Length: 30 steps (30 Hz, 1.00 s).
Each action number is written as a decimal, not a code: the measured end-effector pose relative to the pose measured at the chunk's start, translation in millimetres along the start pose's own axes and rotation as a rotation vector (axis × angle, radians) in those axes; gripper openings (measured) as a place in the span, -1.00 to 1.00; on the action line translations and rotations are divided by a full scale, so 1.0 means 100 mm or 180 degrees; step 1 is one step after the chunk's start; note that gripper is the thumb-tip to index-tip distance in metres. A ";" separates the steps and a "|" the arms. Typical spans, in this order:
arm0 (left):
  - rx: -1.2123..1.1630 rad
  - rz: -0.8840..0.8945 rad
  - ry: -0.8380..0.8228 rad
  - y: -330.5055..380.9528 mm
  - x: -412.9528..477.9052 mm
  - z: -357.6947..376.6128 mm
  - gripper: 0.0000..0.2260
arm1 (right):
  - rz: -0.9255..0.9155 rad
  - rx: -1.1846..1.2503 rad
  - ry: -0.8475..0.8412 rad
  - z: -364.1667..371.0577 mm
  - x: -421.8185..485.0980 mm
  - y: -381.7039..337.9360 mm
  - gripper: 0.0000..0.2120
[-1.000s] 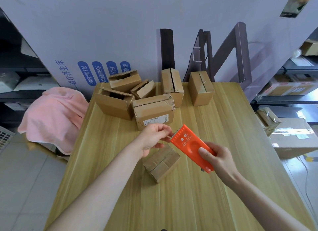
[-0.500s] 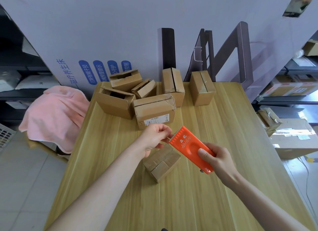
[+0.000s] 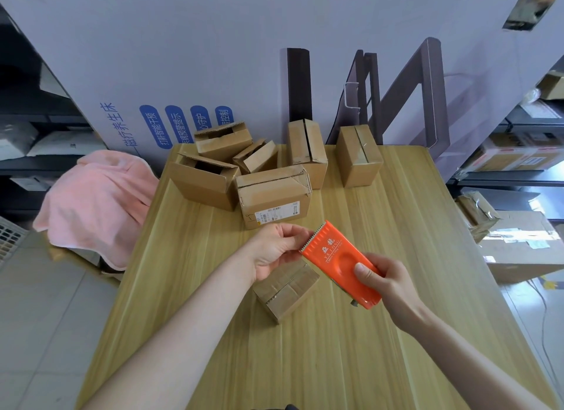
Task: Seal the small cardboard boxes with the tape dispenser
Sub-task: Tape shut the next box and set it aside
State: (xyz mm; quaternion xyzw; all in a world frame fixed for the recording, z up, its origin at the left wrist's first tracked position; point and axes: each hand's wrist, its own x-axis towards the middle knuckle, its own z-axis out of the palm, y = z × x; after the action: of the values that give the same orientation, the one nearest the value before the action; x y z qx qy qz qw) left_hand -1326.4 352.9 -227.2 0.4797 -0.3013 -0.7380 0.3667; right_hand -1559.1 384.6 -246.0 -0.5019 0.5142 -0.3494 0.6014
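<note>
An orange tape dispenser [image 3: 338, 258] with a toothed cutting edge is held above the wooden table [image 3: 351, 364]; my right hand [image 3: 387, 283] grips its lower end. My left hand [image 3: 276, 248] pinches at the toothed front edge, fingers curled; the tape itself is too thin to make out. Directly below lies a small cardboard box [image 3: 285, 287] with closed flaps, resting on the table. Several more small cardboard boxes [image 3: 274, 193] cluster at the table's far end, some with open flaps.
A large white printed carton [image 3: 244, 58] stands behind the table. A pink towel [image 3: 94, 202] is draped at the left. Shelves and taped cartons [image 3: 525, 245] stand at the right, beside the table's edge.
Both hands and the dispenser stay almost in place. The left hand's fingers have shifted slightly at the toothed edge.
</note>
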 end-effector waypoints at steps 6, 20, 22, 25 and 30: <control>0.0018 -0.0083 0.0183 0.00 0.01 -0.01 -0.88 | 0.0015 -0.0009 0.0095 0.01 0.00 0.01 -0.41; 0.0948 0.0171 0.1452 -0.10 0.18 -0.02 -0.89 | -0.0217 -0.1157 0.0522 0.15 -0.03 -0.04 -0.63; 0.0988 0.0105 0.1510 -0.11 0.25 -0.02 -0.89 | -0.0194 -0.1401 0.0598 0.14 -0.03 -0.06 -0.56; 0.1128 0.0069 0.1488 -0.11 0.35 0.00 -0.88 | -0.0080 -0.1694 0.0704 0.06 -0.05 -0.06 -0.64; 0.1338 -0.0041 0.1361 -0.23 0.52 0.14 -0.84 | 0.0144 -0.1949 0.0822 -0.09 -0.11 -0.05 -0.70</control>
State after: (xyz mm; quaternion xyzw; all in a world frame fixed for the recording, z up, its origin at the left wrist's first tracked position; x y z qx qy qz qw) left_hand -1359.6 323.8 -265.6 0.6915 -0.3604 -0.5440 0.3098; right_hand -1569.8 391.3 -238.0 -0.5993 0.6783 -0.2259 0.3600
